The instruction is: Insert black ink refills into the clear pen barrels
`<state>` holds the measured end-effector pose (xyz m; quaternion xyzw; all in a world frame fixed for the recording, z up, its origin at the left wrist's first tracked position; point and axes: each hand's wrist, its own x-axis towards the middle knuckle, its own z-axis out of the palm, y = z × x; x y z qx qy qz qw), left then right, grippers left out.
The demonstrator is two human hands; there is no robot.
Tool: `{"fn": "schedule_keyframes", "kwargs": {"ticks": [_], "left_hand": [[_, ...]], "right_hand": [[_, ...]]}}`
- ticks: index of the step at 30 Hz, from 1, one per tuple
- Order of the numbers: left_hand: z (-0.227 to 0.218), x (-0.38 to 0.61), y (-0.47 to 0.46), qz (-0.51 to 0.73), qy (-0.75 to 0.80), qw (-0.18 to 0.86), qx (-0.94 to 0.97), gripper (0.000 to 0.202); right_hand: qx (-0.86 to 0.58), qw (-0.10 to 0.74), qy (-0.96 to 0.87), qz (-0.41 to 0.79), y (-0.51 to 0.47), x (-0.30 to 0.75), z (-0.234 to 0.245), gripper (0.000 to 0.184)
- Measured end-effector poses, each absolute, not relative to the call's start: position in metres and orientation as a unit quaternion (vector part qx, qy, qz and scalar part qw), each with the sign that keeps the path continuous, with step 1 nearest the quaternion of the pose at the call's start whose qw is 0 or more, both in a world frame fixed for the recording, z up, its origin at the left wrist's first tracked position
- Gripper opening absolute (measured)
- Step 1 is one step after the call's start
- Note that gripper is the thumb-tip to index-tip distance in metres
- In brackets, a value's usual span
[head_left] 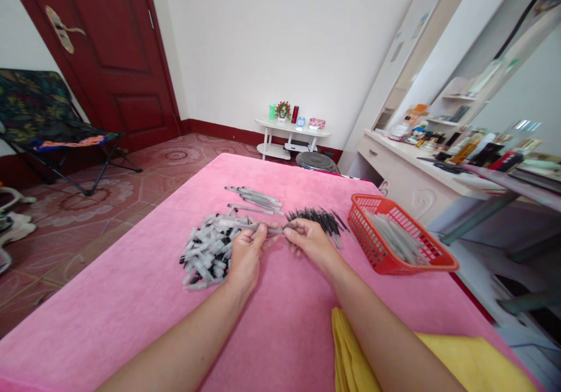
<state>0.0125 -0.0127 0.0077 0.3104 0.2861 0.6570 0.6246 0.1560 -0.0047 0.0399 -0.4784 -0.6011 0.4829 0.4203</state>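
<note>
Pen [273, 230], gripped in your left hand [246, 253] at clock centre and pinched at its three-o'clock end by your right hand [310, 241], could slip into the nine-o'clock cap pile [205, 256] if pushed crookedly.

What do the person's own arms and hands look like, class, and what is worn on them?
The left hand and right hand are ungloved. The left forearm and right forearm narrow toward the wrists and are bare as far as the picture shows: no sleeve, watch or bracelet is visible. The fingers are too small and partly hidden to rule out rings.
</note>
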Motion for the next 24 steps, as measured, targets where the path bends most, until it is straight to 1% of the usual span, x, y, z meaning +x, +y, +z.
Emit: {"fn": "schedule_keyframes", "kwargs": {"ticks": [3, 8, 12, 15, 17, 19, 22, 24], "left_hand": [[0.0076, 0.0125, -0.0131, 0.657, 0.285, 0.625, 0.312, 0.023], [0.0062, 0.0129, -0.0126, 0.656, 0.293, 0.621, 0.312, 0.024], [0.0054, 0.0132, -0.0123, 0.657, 0.293, 0.619, 0.314, 0.025], [0.006, 0.0135, -0.0128, 0.658, 0.288, 0.624, 0.308, 0.025], [0.0067, 0.0137, -0.0129, 0.658, 0.287, 0.629, 0.299, 0.026], [0.0074, 0.0136, -0.0126, 0.661, 0.289, 0.631, 0.286, 0.026], [0.0083, 0.013, -0.0116, 0.67, 0.294, 0.629, 0.263, 0.027], [0.0091, 0.0125, -0.0113, 0.675, 0.295, 0.627, 0.253, 0.029]], "right_hand": [[-0.476, 0.419, -0.616, 0.466, -0.0043, 0.1563, 0.0375, 0.029], [-0.469, 0.445, -0.6, 0.472, -0.0043, 0.1565, 0.0381, 0.017], [-0.458, 0.452, -0.595, 0.482, -0.0043, 0.1566, 0.0398, 0.016], [-0.459, 0.458, -0.601, 0.467, -0.0045, 0.1561, 0.0388, 0.013], [-0.46, 0.464, -0.618, 0.437, -0.0048, 0.1555, 0.0377, 0.007], [-0.46, 0.469, -0.651, 0.381, -0.005, 0.1553, 0.037, 0.001], [-0.468, 0.472, -0.686, 0.296, -0.0039, 0.1573, 0.0364, 0.007], [-0.492, 0.464, -0.684, 0.275, -0.002, 0.1601, 0.0346, 0.01]]}}
